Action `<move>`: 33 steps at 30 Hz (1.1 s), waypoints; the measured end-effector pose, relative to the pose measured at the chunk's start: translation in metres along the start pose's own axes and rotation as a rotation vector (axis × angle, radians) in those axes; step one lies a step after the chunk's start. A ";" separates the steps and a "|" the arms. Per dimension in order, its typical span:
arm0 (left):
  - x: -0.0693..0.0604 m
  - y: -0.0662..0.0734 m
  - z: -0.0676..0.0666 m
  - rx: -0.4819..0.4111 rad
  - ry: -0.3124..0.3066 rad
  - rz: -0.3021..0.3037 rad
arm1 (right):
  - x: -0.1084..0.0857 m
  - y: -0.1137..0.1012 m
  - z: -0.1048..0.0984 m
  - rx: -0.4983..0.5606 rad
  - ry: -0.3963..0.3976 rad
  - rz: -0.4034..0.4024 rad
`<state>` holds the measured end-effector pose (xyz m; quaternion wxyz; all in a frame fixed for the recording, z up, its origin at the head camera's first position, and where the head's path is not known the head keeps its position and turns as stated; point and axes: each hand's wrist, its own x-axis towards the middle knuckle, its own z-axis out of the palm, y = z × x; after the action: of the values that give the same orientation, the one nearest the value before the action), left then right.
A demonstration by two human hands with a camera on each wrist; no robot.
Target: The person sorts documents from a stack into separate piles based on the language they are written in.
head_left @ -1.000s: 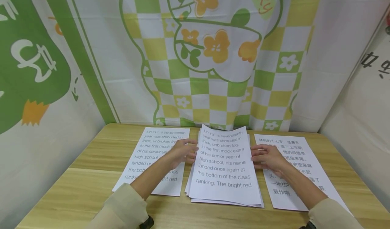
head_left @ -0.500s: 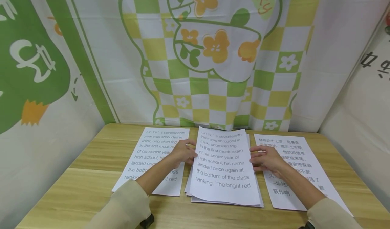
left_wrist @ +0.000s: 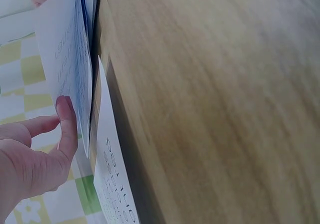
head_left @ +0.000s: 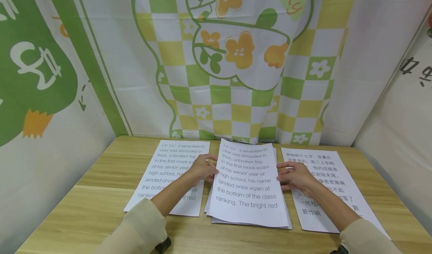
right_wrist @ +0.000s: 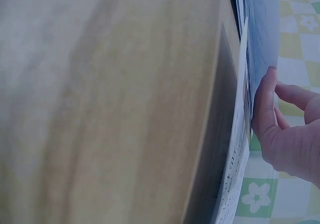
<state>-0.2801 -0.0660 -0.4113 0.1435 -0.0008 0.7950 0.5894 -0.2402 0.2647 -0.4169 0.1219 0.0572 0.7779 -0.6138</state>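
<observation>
A printed English sheet (head_left: 248, 182) lies topmost on a small pile in the middle, its far edge curling up. My left hand (head_left: 202, 169) pinches its left edge between thumb and finger; the left wrist view shows the hand (left_wrist: 37, 156) with fingertips at the sheet (left_wrist: 62, 54). At the right edge, my right hand (head_left: 297, 177) pinches the same sheet, and in the right wrist view its fingertips meet the paper's rim, the hand (right_wrist: 290, 129) beside it. Lower sheets (head_left: 249, 224) peek out under the near edge.
Another English sheet (head_left: 185, 207) lies left of the pile, partly under my left forearm. A Chinese-printed sheet (head_left: 315, 224) lies to the right, below my right forearm. Behind the wooden table (head_left: 77, 209) hangs a checked curtain (head_left: 222, 96).
The top sheet has shifted slightly left, and its raised far edge is a little flatter than at first. Both hands moved slightly left with it, keeping their hold.
</observation>
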 end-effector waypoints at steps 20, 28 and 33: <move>-0.011 0.010 -0.030 0.012 0.024 0.040 | 0.000 -0.016 0.014 0.027 -0.032 -0.052; -0.017 0.009 -0.056 0.018 0.077 0.023 | 0.011 -0.030 0.041 0.057 -0.034 -0.073; -0.021 0.007 -0.068 0.031 0.084 0.019 | 0.015 -0.034 0.055 0.067 -0.058 -0.074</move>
<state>-0.2766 -0.1309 -0.3821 0.1043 -0.0157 0.8094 0.5777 -0.2561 0.2025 -0.4002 0.1196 0.0145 0.7547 -0.6450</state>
